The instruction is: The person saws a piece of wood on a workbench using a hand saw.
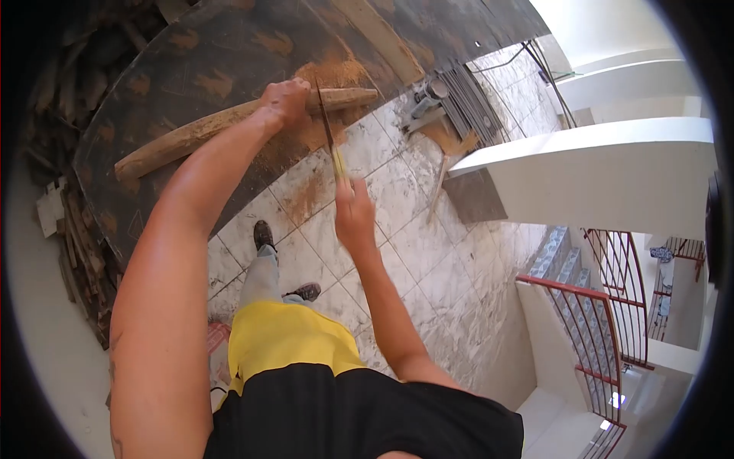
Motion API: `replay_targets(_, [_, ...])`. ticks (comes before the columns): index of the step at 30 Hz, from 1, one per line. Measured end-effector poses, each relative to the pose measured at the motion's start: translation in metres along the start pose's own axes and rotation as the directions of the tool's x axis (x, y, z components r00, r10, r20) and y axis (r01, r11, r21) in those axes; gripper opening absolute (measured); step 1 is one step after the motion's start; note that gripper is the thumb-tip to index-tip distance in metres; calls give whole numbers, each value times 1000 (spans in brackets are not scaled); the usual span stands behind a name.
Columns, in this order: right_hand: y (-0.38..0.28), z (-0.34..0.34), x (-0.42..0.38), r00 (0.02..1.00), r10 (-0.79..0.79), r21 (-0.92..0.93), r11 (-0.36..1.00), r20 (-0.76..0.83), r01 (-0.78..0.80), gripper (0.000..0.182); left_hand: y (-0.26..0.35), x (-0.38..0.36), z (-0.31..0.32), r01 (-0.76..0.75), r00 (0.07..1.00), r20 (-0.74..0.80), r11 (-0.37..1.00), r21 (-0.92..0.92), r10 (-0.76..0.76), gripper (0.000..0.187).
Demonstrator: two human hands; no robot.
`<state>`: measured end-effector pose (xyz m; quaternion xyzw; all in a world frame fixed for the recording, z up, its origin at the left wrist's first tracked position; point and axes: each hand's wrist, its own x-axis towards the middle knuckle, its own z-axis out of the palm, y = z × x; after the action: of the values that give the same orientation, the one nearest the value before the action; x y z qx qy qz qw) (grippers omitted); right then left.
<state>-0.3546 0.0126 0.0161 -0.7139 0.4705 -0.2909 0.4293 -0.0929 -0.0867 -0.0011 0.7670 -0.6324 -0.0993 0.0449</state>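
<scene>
A curved length of wood (183,138) lies across the dark worktop (229,46), its right end reaching past the edge. My left hand (286,101) is closed over it near that end and presses on it. Beside those fingers, a handsaw (326,126) crosses the wood, its narrow blade pointing away from me. My right hand (355,214) is wrapped round the saw's yellowish handle, out over the tiled floor. Orange-brown sawdust (336,73) is heaped just beyond the blade.
Another board (382,38) lies on the worktop. Scrap wood (76,252) is piled at the left wall. A power tool (430,96) and a stack of grey strips (466,103) are on the tiled floor (428,252). A red railing (573,291) borders the stairs at right.
</scene>
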Motion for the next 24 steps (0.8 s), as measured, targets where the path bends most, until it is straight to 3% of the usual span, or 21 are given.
replay_targets(2, [3,43,91,984,-165,57,984,-70,169,39,-3,4,2,12,1000,2,1000,1,-12,51])
replay_targets(4, [-16,60,140,994,-94,58,994,-58,97,39,-3,1,1,18,1000,13,1000,6,-19,50])
replay_targets(7, [-5,47,93,987,-149,120,980,-66,156,40,2,1,-7,26,1000,3,1000,1,-26,47])
replay_targets(8, [0,34,59,993,-102,138,984,-59,110,40,2,1,-6,30,1000,6,1000,3,-30,47])
replay_targets(9, [-3,11,18,997,71,54,996,16,-71,37,2,-2,-5,35,999,15,999,4,-35,47])
replay_targets(10, [12,-5,-19,1000,18,32,999,-24,-17,36,4,-2,-7,40,999,7,999,-1,-40,47])
replay_targets(11, [5,-23,-54,993,116,-14,993,-9,-116,35,8,-2,-10,39,999,38,999,-1,-38,47])
replay_targets(14, [5,-25,-54,993,119,-4,993,19,-119,34,0,-3,-4,14,999,48,1000,-4,-14,48])
replay_targets(16, [17,20,26,984,-159,71,984,-83,165,36,-1,-4,1,-27,999,-29,1000,1,27,49])
replay_targets(18, [-10,48,108,998,-69,60,996,-15,70,42,-4,2,1,-21,1000,-23,1000,-15,21,51])
replay_targets(21, [-18,47,104,995,-80,133,987,-55,87,40,0,-4,-10,23,1000,-5,1000,-14,-23,52])
replay_targets(23, [7,26,41,992,-91,56,994,-86,96,38,6,-6,-12,61,998,0,998,-22,-61,51])
replay_targets(24, [9,8,2,998,12,11,1000,-56,-12,36,8,-3,-11,54,999,-3,998,-26,-54,51])
